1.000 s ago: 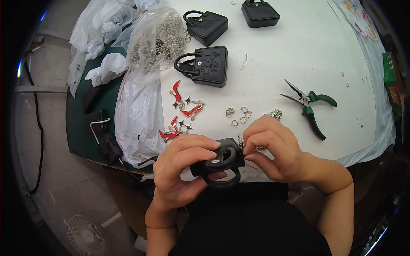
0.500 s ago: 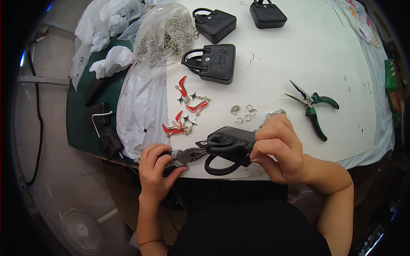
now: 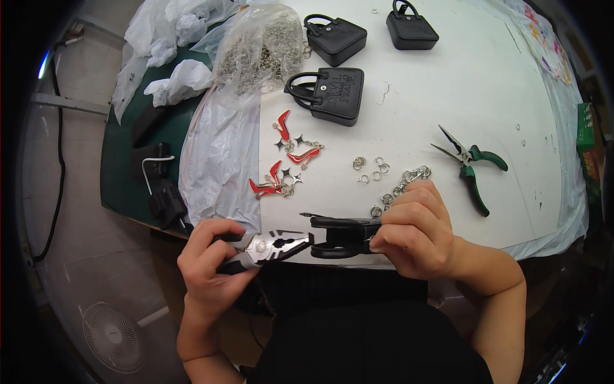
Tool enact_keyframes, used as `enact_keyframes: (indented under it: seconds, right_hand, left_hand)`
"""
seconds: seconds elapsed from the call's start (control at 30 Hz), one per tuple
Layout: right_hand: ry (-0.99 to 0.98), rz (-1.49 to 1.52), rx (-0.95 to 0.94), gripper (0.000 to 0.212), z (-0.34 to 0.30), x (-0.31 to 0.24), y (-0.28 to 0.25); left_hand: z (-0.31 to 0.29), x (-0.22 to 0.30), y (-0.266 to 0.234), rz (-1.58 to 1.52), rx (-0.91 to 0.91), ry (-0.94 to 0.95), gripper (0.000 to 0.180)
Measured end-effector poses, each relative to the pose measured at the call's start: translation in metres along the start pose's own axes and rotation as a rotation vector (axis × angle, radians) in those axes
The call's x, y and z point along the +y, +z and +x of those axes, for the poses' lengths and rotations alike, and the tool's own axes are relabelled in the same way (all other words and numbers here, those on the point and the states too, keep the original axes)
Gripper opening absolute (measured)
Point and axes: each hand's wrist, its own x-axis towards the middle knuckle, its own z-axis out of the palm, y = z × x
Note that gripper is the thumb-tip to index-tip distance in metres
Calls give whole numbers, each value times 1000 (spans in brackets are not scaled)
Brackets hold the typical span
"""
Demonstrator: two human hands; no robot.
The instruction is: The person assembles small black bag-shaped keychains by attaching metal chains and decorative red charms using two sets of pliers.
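A small black handbag (image 3: 348, 237) is held over the near edge of the counter (image 3: 460, 83), with its two looped handles turned toward the left. Its right end is pinched by the closed grip of the right hand (image 3: 416, 230); what may be inside it cannot be told. By the grip of the left hand (image 3: 214, 259), closed around the handles, a pair of grey-and-black pliers (image 3: 262, 249) is held, its jaws parted and pointed at the handbag; whether the two are touching cannot be told.

Just beyond the right hand, a silver chain (image 3: 409, 180) is laid on the counter, partly hidden by the fingers. Loose metal rings (image 3: 364, 169) are scattered near it, and red shoe charms (image 3: 304, 155) with silver stars are grouped to their left. To the right, green-handled pliers (image 3: 469, 163) are left lying with their jaws spread.

Farther off, three more black handbags are set out: one (image 3: 334, 96) beyond the charms, one (image 3: 336, 40) behind it and one (image 3: 412, 29) near the far edge; their insides are not shown. Beside them, a clear plastic bag (image 3: 229, 64) is filled with a heap of silvery metal links (image 3: 265, 54), seen through its wall. Crumpled white plastic (image 3: 217, 166) is spread along the counter's left side.
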Motion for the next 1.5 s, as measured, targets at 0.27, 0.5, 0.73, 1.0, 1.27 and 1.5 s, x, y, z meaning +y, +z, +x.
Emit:
enact_keyframes:
  seconds: [0.27,0.5,0.73,1.0,1.27,1.5]
  right_hand:
    - [23,17,15,26,0,-5,-1]
    - [-7,-3,3,23,-3,-6,-2]
    - [-27,-36,-24,20,-4,-10,0]
    - [132,-10,-52,35,2,-5,-20]
    - [700,-656,-392,89,-68,29,-116]
    - [650,-799,-520,56,-63,31,-107]
  left_hand:
    - [35,30,-6,192,-131,347,43]
    - [37,30,-11,243,-184,379,44]
    - [41,32,-12,279,-220,403,41]
    - [46,25,-9,283,-184,428,39]
    - [52,16,-12,355,-196,258,48]
    - [51,7,-17,360,-217,283,41]
